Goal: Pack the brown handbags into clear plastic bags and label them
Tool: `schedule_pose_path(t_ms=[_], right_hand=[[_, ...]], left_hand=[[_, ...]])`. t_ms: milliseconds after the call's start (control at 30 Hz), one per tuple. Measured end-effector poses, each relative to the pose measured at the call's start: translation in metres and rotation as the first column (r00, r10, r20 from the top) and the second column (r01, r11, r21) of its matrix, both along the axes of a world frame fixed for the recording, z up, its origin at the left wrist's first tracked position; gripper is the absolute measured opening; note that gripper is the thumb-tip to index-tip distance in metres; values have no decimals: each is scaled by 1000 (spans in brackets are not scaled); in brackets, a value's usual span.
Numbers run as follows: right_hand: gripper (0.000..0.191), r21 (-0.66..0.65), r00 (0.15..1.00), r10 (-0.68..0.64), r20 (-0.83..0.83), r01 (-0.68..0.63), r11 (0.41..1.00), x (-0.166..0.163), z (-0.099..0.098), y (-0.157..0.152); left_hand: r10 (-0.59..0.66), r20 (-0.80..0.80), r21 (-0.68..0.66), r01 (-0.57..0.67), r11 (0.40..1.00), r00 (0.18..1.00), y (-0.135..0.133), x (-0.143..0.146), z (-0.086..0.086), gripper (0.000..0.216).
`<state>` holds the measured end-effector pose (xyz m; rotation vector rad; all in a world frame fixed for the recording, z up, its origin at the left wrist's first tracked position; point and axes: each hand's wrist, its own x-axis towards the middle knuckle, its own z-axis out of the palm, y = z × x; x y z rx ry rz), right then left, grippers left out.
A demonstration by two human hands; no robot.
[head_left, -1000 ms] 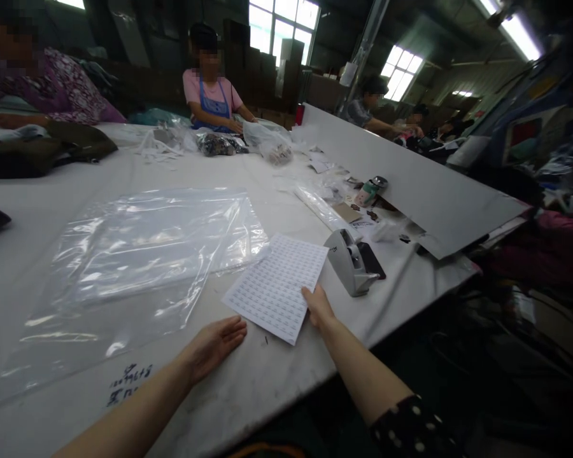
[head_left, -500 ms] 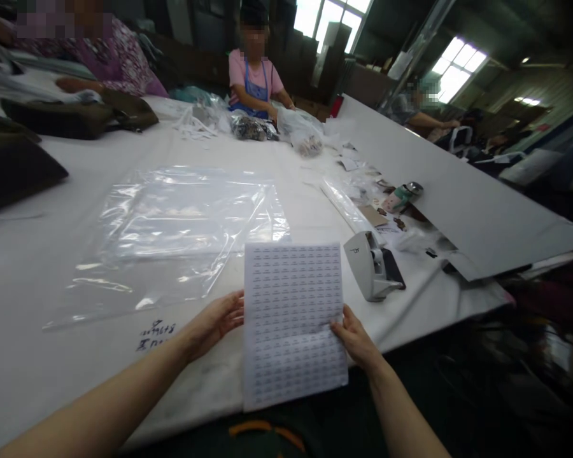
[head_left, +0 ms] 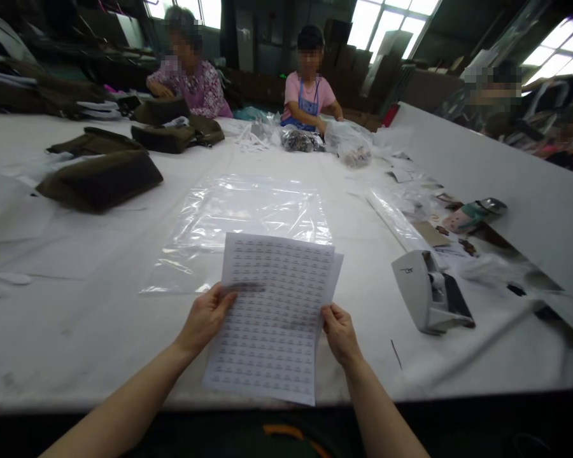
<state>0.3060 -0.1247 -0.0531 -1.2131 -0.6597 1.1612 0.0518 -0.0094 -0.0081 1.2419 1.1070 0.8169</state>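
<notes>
Both of my hands hold up white sheets of paper (head_left: 277,318) printed with rows of small labels, above the table's near edge. At least two sheets show, the rear one peeking out along the right side. My left hand (head_left: 209,318) pinches the left edge, thumb on the printed face. On the right edge, my right hand (head_left: 339,331) is closed with its fingers curled. Behind the sheets, clear plastic bags (head_left: 253,210) lie flat on the white table (head_left: 100,331).
A grey-white tape dispenser (head_left: 417,292) stands to the right, near a bottle (head_left: 475,215) and scattered scraps. Dark olive fabric bags (head_left: 105,178) lie at left. Across the table, one person (head_left: 310,95) handles plastic bags; another person (head_left: 195,89) is further left. A white board (head_left: 496,172) slants along the right.
My left hand has gone from open fingers beside the paper to gripping its left edge. The sheets now fan slightly apart and lean. The view has swung left.
</notes>
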Motion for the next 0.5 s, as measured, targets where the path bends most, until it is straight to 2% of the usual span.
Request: schedule_pose_path(t_ms=[133,200,333,500], right_hand=[[33,-47,993,-104,-58,101,994,1,-7,5],[33,-54,985,-160,-63,156,986,1,-11,7],[31,-40,986,-163,-40,161,986,-1,-18,8],[30,5,989,-127,-69,128,992,-6,-20,13]], left_hand=[[225,91,-14,-224,974,970,-2,-10,-8,34],[303,152,-68,-296,953,941,-2,-18,-16,36],[346,230,-198,-304,932,910,-3,-40,-30,40],[370,332,-198,-319,927,867,0,-57,-31,45]])
